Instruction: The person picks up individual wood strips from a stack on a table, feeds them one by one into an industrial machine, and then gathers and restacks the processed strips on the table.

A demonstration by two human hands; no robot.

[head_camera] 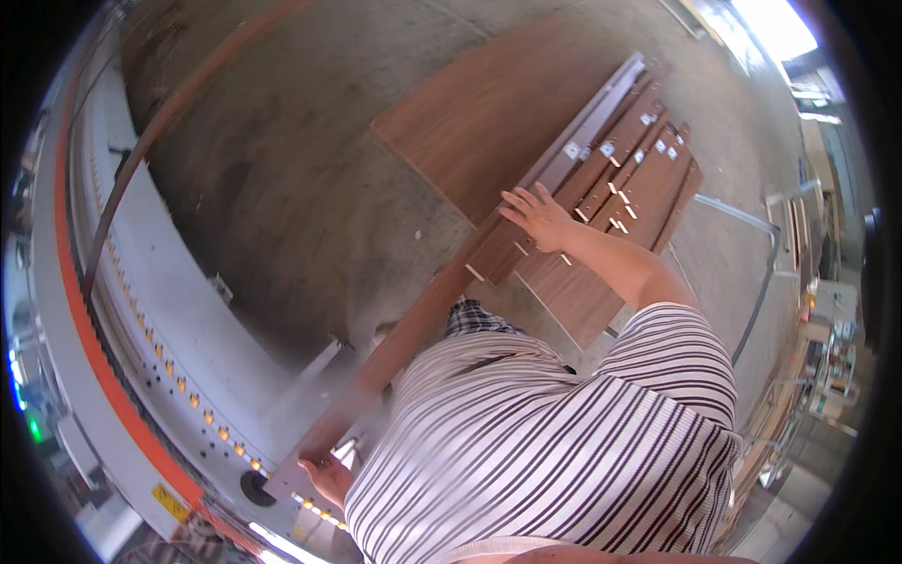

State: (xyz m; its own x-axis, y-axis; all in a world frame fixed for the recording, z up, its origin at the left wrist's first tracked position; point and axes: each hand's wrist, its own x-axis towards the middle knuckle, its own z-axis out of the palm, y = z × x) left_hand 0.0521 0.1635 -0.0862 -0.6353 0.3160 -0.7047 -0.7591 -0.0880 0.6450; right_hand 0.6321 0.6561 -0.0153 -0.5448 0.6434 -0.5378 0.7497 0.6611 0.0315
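A long, narrow brown wood-grain board [416, 317] runs diagonally from the edge banding machine [211, 352] at lower left up to a stack of boards. Against this board's near edge, at the machine end, is my left hand [328, 479]; its grip is unclear. My right hand [539, 215] lies palm down with fingers spread, at the far end of the long board and on the stacked brown boards [599, 190]. Several stacked boards carry small white labels and pale strips. Blur covers part of the long board near the machine.
A large brown panel [486, 120] lies beyond the stack, low over the concrete floor. An orange-brown hose [151, 134] hangs across the left side. Yellow-and-metal rollers line the machine's edge. A metal frame [775, 240] stands right of the stack, with shelving and stacked material farther right.
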